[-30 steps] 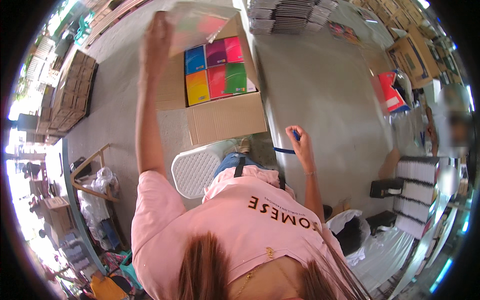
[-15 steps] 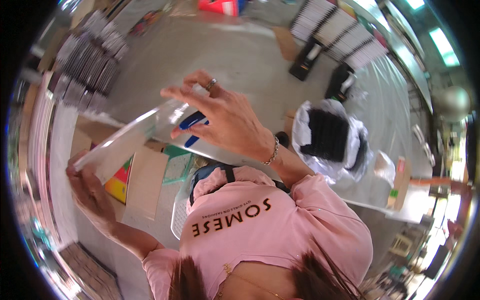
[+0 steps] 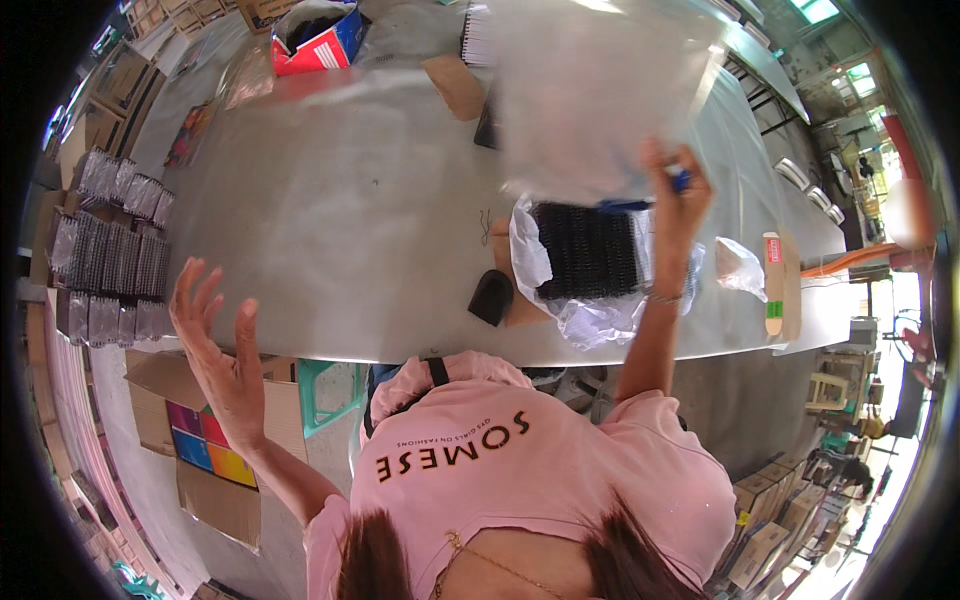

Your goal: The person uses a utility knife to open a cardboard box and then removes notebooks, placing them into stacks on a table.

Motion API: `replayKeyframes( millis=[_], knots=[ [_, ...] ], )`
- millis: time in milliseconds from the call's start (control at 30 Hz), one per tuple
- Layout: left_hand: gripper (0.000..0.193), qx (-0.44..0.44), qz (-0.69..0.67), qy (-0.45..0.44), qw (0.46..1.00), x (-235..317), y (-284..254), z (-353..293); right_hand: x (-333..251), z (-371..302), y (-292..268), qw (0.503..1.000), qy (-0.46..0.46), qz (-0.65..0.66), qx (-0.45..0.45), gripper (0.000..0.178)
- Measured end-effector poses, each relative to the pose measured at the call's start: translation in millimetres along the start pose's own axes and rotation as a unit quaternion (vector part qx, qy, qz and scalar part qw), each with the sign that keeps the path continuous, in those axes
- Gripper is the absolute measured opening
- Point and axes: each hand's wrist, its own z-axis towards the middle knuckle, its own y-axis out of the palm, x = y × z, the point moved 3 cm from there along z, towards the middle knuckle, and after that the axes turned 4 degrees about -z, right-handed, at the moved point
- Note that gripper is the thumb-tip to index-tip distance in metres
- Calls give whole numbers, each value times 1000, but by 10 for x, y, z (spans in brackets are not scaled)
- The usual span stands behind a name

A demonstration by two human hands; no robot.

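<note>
1. While its fingers stand spread and slightly curved, the left hand (image 3: 225,370) has hold of nothing; it is raised by the table's near edge, on the carton's side.
2. Carton (image 3: 220,505): brown corrugated board, flaps folded out, below the table edge at left; inside, notebooks (image 3: 195,455) with smooth, brightly coloured rectangular covers.
3. Stool (image 3: 308,400): green plastic, just beside the carton.
4. Table (image 3: 300,240): broad, grey, with a smooth, faintly shiny surface.
5. Right hand (image 3: 682,195): fingers curled closed around a blue tool (image 3: 628,206), slim and hard-looking; motion blur hides its exact form.
6. Plastic sheet (image 3: 600,100): clear, thin, glossy, roughly rectangular, raised over the table; its edge meets the right hand's fingertips, though blur hides the exact pinch.
7. Black coils (image 3: 585,250): ridged, closely packed in a crinkled white bag (image 3: 590,325) on the table, below the sheet.
8. Dark pad (image 3: 491,298): small, one end rounded, near the white bag.
9. Bound stacks (image 3: 110,245): ridged edges in rows, at the table's left end.
10. Red-and-blue box (image 3: 320,50): angular, dark contents, at the far side.
</note>
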Motion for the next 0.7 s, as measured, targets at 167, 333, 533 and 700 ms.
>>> replayKeyframes(
  millis=[167,333,533,700],
  knots=[
    [58,21,62,-170,983,-396,-33,-346,781,934,-702,949,-81,-285,103,24],
    [62,15,86,-264,961,-823,6,-770,1678,1255,-879,848,-62,-520,81,29],
    [60,-15,159,-274,948,-995,-60,-1136,2651,1081,-689,769,30,-639,-5,21],
    [59,-50,129,-299,944,-1026,29,-1103,3189,700,-686,828,167,-519,-128,25]
  ],
)
